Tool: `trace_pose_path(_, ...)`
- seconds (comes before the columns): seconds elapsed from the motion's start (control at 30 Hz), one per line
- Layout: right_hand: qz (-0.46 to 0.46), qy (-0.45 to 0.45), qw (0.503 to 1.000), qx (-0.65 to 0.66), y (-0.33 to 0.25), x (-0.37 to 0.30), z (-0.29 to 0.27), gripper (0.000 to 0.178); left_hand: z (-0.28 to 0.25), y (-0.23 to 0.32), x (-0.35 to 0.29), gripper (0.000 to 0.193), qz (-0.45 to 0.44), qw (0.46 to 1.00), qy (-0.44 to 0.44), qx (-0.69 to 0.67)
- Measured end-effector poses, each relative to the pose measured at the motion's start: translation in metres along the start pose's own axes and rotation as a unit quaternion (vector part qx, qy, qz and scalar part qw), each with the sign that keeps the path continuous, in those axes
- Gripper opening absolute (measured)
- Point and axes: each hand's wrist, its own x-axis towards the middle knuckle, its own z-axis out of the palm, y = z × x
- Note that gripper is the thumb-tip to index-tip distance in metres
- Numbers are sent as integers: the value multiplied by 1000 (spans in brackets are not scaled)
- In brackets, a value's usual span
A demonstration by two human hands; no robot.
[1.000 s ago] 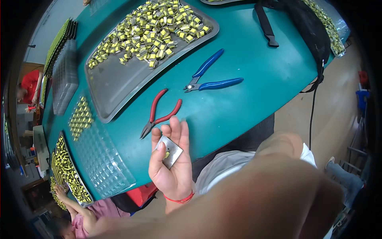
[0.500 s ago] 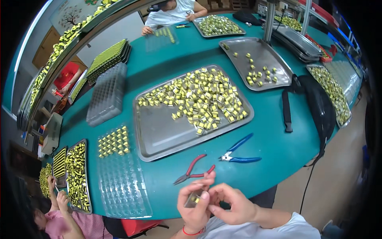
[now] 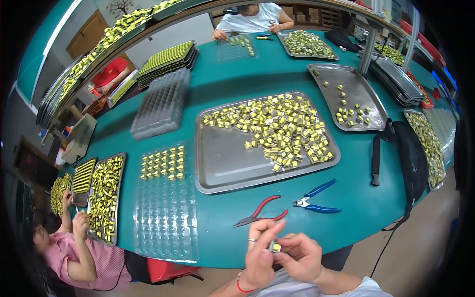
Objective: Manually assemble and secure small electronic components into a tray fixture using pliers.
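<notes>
Between the fingertips of both my hands sits a small yellow-taped transformer (image 3: 275, 247) with a grey core. My left hand (image 3: 257, 257) pinches it from one side, with the thumb against it and a ring on one finger. My right hand (image 3: 302, 257) closes on its other side with thumb and forefinger. Just beyond my hands lie red-handled pliers (image 3: 261, 212), jaws pointing left. Blue-handled flush cutters (image 3: 316, 199) rest to their right with the handles spread. Farther back, a metal tray (image 3: 222, 180) carries a heap of similar transformers (image 3: 292, 131).
A clear plastic blister tray (image 3: 166, 222), filled at its far end, lies at left. Stacked blister trays (image 3: 163, 106) stand behind it. Another metal tray (image 3: 354, 84) and a black bag (image 3: 411, 153) are at right. Co-workers (image 3: 86, 247) sit left and across.
The view has shifted, so the table appears farther right and lower at the back. My fingers have drawn together around the transformer, whose yellow face now shows more plainly.
</notes>
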Motion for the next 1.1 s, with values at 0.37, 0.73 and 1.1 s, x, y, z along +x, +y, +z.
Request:
trace_pose_path(0.37, 10, -12, 998, -59, 5, -1, -3, 23, -2, -2, -9, 52, 89, 991, -12, 102)
trace_pose_path(0.73, -15, -43, 989, -142, 6, -8, -2, 24, -7, 3, -21, 52, 53, 991, -4, 122)
trace_pose_path(1.1, 45, -79, 985, -145, -2, 3, -9, 12, -14, -5, -19, 46, 13, 995, -36, 97)
